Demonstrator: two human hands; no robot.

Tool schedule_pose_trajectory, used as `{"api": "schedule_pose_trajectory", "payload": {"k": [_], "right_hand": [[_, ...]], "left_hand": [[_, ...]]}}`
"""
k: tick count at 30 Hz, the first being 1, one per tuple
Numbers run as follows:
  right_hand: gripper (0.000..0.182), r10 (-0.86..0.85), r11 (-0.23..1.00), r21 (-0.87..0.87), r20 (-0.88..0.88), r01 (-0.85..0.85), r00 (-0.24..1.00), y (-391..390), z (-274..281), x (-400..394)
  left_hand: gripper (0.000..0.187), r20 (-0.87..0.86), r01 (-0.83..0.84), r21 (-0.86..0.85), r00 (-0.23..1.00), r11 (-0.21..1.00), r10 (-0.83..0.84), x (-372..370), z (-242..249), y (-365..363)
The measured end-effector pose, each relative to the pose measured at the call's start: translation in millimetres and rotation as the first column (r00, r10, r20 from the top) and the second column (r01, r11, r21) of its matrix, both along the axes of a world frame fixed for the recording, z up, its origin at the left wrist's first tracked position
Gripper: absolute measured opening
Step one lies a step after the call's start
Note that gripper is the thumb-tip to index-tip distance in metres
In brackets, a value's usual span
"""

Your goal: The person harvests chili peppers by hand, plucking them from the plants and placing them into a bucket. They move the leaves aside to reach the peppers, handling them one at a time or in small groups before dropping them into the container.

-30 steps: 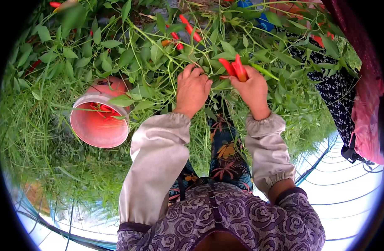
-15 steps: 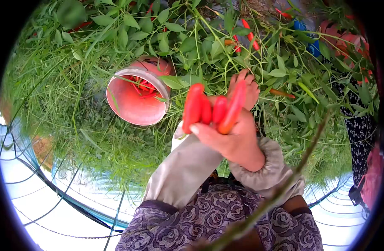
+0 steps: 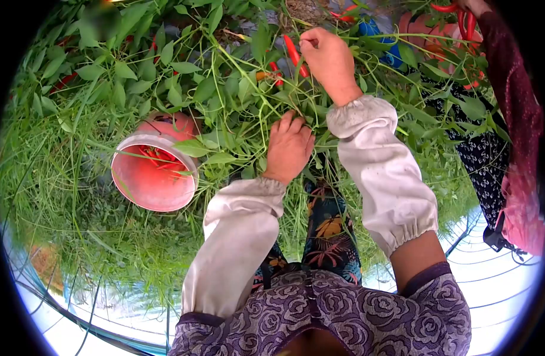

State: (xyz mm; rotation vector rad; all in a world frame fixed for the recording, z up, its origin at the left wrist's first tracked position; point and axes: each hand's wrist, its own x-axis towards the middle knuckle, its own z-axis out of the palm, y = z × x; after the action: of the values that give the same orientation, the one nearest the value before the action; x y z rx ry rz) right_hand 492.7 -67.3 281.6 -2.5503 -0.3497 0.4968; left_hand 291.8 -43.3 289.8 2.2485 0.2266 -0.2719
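My right hand [image 3: 332, 62] is closed, fingertips pinched together beside the upper end of a red chilli pepper [image 3: 295, 56] on the plant. What the pinch holds, if anything, is hidden. Lower and to the left, my left hand [image 3: 288, 148] shows its back, with fingers bent down into the leaves and stems of the chilli plant [image 3: 249, 77]. Anything under those fingers is out of sight. Another red chilli [image 3: 276, 72] and an orange one [image 3: 262, 76] hang nearby. At left, a pinkish bucket [image 3: 155, 202] lies tilted in the grass, with red chillies [image 3: 160, 158] inside.
At the right, another person's hand [image 3: 475, 6] holds red chillies near a second pink bucket [image 3: 424, 24]. That person's dark red sleeve [image 3: 510, 77] reaches down the right side. A blue object [image 3: 379, 43] sits among the leaves. Tall grass [image 3: 94, 249] surrounds the left bucket.
My right hand has moved up from in front of my left to the hanging chilli. The several red chillies it held are out of sight. The view has shifted right.
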Motion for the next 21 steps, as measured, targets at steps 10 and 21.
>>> {"api": "schedule_pose_trajectory", "payload": {"k": [10,21], "right_hand": [[0.027,-0.11,0.981,-0.189,-0.366,0.041,0.924,-4,-1,21],[0.018,-0.618,0.03,0.565,-0.638,0.824,0.46,-129,86,-63]], "left_hand": [[0.018,-0.016,0.019,0.024,1.0,1.0,-0.019,-5,3,-2],[0.019,0.008,0.047,0.012,0.999,0.999,-0.047,1,3,0]]}}
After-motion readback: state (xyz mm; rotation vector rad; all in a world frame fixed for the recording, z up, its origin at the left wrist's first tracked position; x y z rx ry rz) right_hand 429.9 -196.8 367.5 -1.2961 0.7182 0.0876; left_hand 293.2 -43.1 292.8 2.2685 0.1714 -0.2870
